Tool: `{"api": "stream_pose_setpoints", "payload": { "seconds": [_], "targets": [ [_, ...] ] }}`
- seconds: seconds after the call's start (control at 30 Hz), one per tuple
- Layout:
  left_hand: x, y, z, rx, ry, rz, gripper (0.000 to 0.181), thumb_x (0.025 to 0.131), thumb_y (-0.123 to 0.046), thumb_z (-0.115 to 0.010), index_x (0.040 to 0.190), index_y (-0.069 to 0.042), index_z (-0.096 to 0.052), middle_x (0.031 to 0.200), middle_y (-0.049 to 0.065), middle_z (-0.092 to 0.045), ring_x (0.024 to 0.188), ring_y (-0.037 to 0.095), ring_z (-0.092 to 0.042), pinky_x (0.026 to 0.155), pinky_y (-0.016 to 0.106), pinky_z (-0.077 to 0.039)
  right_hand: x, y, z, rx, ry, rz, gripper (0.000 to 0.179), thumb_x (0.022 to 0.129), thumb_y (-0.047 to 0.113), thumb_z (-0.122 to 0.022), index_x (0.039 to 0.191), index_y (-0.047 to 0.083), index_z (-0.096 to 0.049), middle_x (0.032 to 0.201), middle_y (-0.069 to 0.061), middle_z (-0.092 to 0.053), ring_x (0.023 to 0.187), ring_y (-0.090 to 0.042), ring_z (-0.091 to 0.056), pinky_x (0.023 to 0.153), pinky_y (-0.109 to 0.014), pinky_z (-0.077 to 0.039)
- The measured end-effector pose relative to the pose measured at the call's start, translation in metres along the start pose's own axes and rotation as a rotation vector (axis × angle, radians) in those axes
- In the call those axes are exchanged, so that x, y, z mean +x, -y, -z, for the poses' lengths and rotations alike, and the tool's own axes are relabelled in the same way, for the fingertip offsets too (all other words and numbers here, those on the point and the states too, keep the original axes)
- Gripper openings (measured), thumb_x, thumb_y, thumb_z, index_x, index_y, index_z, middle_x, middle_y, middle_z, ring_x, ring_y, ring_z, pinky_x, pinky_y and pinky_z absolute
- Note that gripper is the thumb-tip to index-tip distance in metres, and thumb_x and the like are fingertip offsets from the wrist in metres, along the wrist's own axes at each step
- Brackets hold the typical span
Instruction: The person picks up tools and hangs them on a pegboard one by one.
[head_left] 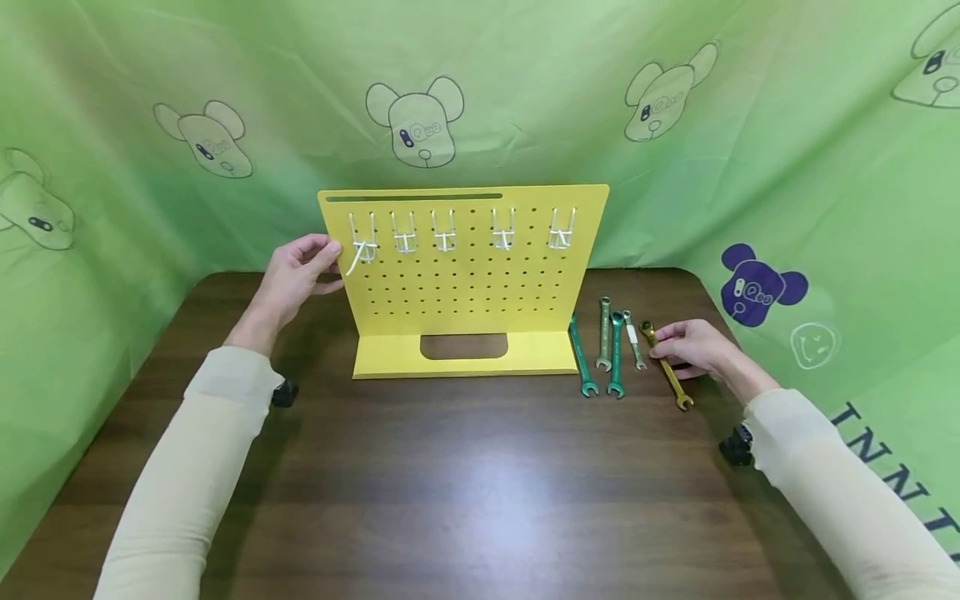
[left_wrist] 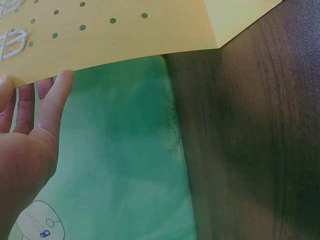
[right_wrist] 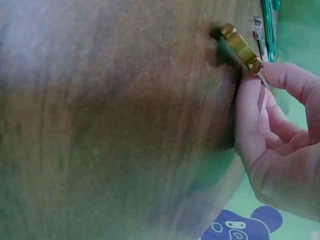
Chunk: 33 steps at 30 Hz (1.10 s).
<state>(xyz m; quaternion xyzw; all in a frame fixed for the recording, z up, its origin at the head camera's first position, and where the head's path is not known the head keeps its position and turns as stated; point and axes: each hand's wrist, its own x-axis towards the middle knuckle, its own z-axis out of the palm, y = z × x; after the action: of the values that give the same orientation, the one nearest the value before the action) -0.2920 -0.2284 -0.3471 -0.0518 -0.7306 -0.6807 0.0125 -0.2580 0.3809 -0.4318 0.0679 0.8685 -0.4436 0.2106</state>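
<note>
A yellow pegboard [head_left: 465, 292] stands upright on its base at the back of the table, several white hooks [head_left: 445, 237] along its upper part. My left hand [head_left: 296, 271] holds the board's left edge, thumb at the front and fingers reaching behind. In the left wrist view, fingertips [left_wrist: 62, 82] meet the board's edge. To the right of the board, my right hand [head_left: 697, 346] pinches a gold combination wrench [head_left: 670, 375] between thumb and fingers near its upper part. In the right wrist view the gold wrench's end [right_wrist: 242, 50] juts out past the fingers.
Between the board and my right hand lie two teal wrenches [head_left: 617, 354], a greenish metallic wrench [head_left: 604, 333] and a small silver wrench [head_left: 633, 342] with a white label. Behind the brown table [head_left: 420, 483] hangs a green printed curtain [head_left: 525, 100].
</note>
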Motion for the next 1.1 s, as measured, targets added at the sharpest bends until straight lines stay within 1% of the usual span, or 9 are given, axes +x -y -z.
{"api": "stream_pose_setpoints", "payload": {
  "seconds": [0.1,0.27,0.47,0.6,0.73,0.8,0.87,0.97,1.1],
  "targets": [
    [-0.003,-0.004,0.007,0.002,0.002,-0.013,0.023,0.099,-0.026,-0.068,0.110,-0.006,-0.067,0.099,0.004,-0.061,0.093,0.018,-0.059,0.081,0.034,-0.064,0.003,0.004,-0.007,0.003,-0.008,0.013,0.054,0.093,0.011,-0.072,0.134,-0.010,-0.045,0.096,0.002,-0.066,0.088,-0.016,-0.060,0.074,-0.038,-0.064],
    [-0.002,-0.007,0.015,0.014,0.013,-0.071,0.021,0.099,-0.024,-0.067,0.109,-0.004,-0.068,0.098,0.004,-0.063,0.090,0.016,-0.059,0.079,0.033,-0.064,0.006,0.010,-0.013,0.001,-0.006,0.022,0.054,0.094,0.013,-0.072,0.135,-0.009,-0.044,0.098,0.000,-0.066,0.090,-0.018,-0.059,0.074,-0.037,-0.064],
    [0.000,0.001,0.013,0.096,0.023,-0.140,0.026,0.100,-0.024,-0.065,0.111,-0.001,-0.067,0.099,0.005,-0.064,0.091,0.018,-0.062,0.079,0.031,-0.064,0.003,0.007,-0.012,-0.011,-0.011,0.002,0.056,0.095,0.015,-0.072,0.138,-0.008,-0.043,0.107,-0.007,-0.064,0.094,-0.021,-0.058,0.074,-0.037,-0.064],
    [0.002,0.004,0.011,0.105,0.012,-0.161,0.025,0.100,-0.024,-0.066,0.110,0.000,-0.067,0.098,0.006,-0.064,0.090,0.021,-0.062,0.076,0.030,-0.064,0.001,0.007,-0.008,0.007,-0.013,-0.001,0.057,0.094,0.015,-0.072,0.138,-0.007,-0.042,0.105,-0.005,-0.064,0.092,-0.020,-0.058,0.074,-0.038,-0.064],
    [0.003,0.003,0.007,0.089,0.020,-0.145,0.026,0.099,-0.023,-0.067,0.111,0.000,-0.067,0.097,0.005,-0.064,0.088,0.018,-0.062,0.075,0.029,-0.064,-0.002,0.012,-0.005,0.053,0.021,-0.008,0.058,0.095,0.013,-0.072,0.139,-0.007,-0.040,0.098,-0.002,-0.065,0.088,-0.019,-0.061,0.075,-0.039,-0.064],
    [0.003,0.002,0.006,0.085,0.028,-0.130,0.026,0.099,-0.023,-0.067,0.111,0.000,-0.067,0.097,0.005,-0.065,0.088,0.017,-0.062,0.075,0.030,-0.064,-0.005,0.018,-0.004,0.074,0.032,0.006,0.058,0.095,0.011,-0.071,0.140,-0.007,-0.039,0.099,-0.004,-0.066,0.087,-0.019,-0.064,0.077,-0.041,-0.064],
    [0.003,0.000,0.005,0.090,0.032,-0.116,0.027,0.099,-0.023,-0.067,0.112,0.000,-0.067,0.098,0.004,-0.065,0.088,0.015,-0.061,0.075,0.031,-0.065,-0.009,0.028,-0.005,0.092,0.034,0.037,0.059,0.095,0.010,-0.071,0.141,-0.007,-0.038,0.104,-0.009,-0.067,0.088,-0.021,-0.066,0.078,-0.043,-0.064],
    [0.002,-0.003,0.004,0.113,0.039,-0.095,0.028,0.100,-0.024,-0.066,0.113,0.001,-0.065,0.100,0.005,-0.065,0.089,0.016,-0.061,0.075,0.032,-0.065,-0.015,0.045,-0.007,0.096,0.049,0.090,0.059,0.096,0.010,-0.070,0.142,-0.007,-0.039,0.114,-0.014,-0.065,0.092,-0.025,-0.068,0.080,-0.045,-0.064],
    [0.000,-0.006,0.003,0.179,0.061,-0.062,0.033,0.102,-0.028,-0.063,0.115,0.002,-0.062,0.102,0.006,-0.061,0.092,0.017,-0.061,0.077,0.032,-0.064,-0.023,0.066,-0.014,0.126,0.089,0.123,0.060,0.095,0.014,-0.074,0.141,-0.004,-0.040,0.113,-0.010,-0.063,0.090,-0.023,-0.067,0.079,-0.044,-0.064]
  ]
}}
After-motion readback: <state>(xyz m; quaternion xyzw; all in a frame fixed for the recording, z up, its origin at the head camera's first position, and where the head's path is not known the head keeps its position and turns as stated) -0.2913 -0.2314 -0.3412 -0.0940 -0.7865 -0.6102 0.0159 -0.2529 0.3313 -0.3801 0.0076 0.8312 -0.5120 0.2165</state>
